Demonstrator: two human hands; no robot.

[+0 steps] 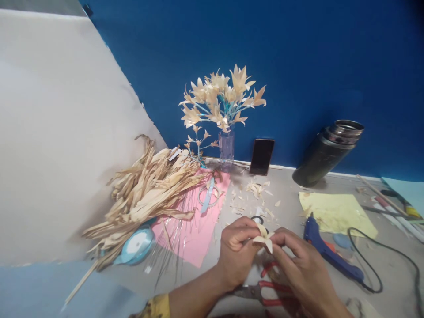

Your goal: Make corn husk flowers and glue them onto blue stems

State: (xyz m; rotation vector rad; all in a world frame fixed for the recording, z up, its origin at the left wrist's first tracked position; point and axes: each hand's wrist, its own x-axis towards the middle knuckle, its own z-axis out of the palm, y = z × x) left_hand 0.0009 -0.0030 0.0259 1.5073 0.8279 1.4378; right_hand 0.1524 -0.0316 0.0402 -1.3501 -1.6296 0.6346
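Observation:
A small cream corn-husk flower (264,237) is held up between both hands, over the table's front part. My left hand (239,251) pinches it from the left, its fingers curled around the base. From the right, thumb and forefinger of my right hand (300,260) close on a petal. Red-handled scissors (274,293) lie on the table beneath, partly covered by my right hand. Behind my left hand shows a dark ring (257,219), perhaps a handle of another tool. Husk scraps (256,190) are scattered just beyond the hands.
Dried husks (145,190) and a blue ribbon roll (135,245) lie left, beside wires on pink paper (195,254). Husk flowers (218,95) stand in a vase (226,152) near a phone (262,157). Rightward are a flask (326,154), yellow paper (338,210) and a corded blue glue gun (331,254).

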